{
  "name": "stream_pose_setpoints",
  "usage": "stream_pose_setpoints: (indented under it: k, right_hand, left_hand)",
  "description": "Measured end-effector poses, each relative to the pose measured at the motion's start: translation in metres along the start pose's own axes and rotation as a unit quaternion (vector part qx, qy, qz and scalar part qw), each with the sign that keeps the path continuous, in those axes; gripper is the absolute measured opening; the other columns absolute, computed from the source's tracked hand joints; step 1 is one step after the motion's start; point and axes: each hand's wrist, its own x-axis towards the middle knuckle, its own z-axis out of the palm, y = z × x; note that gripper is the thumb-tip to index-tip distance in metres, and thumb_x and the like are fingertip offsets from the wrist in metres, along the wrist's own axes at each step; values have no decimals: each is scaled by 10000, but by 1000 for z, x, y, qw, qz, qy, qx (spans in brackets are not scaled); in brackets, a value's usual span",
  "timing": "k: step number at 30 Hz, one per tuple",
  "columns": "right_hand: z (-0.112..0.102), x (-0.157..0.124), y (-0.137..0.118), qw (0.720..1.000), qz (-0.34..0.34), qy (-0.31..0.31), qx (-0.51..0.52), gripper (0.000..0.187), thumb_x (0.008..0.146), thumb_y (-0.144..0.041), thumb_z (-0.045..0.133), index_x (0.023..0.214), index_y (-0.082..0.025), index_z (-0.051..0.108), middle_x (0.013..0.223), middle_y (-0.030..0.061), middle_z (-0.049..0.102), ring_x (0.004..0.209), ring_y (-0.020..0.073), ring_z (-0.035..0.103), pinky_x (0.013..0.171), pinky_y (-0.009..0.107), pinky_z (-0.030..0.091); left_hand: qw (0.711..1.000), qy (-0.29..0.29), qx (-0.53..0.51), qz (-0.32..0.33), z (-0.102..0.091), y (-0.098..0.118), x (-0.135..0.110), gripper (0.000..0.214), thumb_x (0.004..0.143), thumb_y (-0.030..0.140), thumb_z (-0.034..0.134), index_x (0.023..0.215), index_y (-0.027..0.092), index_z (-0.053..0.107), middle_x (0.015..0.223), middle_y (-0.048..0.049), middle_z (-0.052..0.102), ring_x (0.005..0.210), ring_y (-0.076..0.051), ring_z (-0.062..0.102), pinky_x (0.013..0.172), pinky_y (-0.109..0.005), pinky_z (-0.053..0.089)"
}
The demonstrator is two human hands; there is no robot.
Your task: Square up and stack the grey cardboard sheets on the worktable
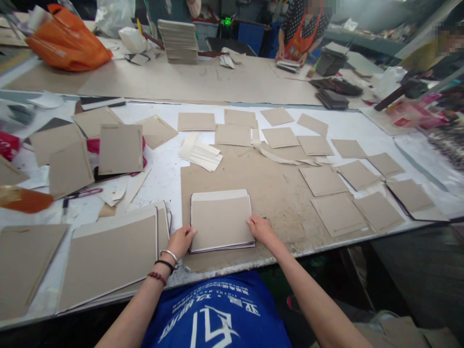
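Note:
A small stack of grey-brown cardboard panels (222,220) with white borders and dark edges lies flat before me on a brown board. My left hand (183,239) pinches its left edge near the bottom corner; bracelets circle that wrist. At the right edge, the closed fingers of my right hand (260,228) grip the same stack. The fingertips are partly hidden at both sides. Left of my left hand rests a stack of larger cardboard panels (112,258), also white-bordered. Cut paper strips (200,152) lie beyond the small stack.
Several loose cardboard pieces (324,181) spread across the right and back of the table. A pink-handled tool (85,193) and an orange object (25,199) lie left. On the far table stand an orange bag (67,41) and a tall stack of boards (178,42); a co-worker (302,34) handles flat pieces there.

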Motion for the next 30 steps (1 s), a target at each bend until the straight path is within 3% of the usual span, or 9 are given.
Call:
stream_pose_setpoints:
  k: [30]
  right_hand:
    - [5, 4, 1, 1000, 3, 2, -3, 184, 922, -281, 467, 895, -141, 583, 859, 33, 601, 799, 168, 574, 757, 353, 460]
  left_hand:
    - [999, 29, 25, -26, 0, 9, -3, 233, 778, 258, 481, 562, 205, 413, 474, 42, 460, 522, -143, 470, 524, -244, 288]
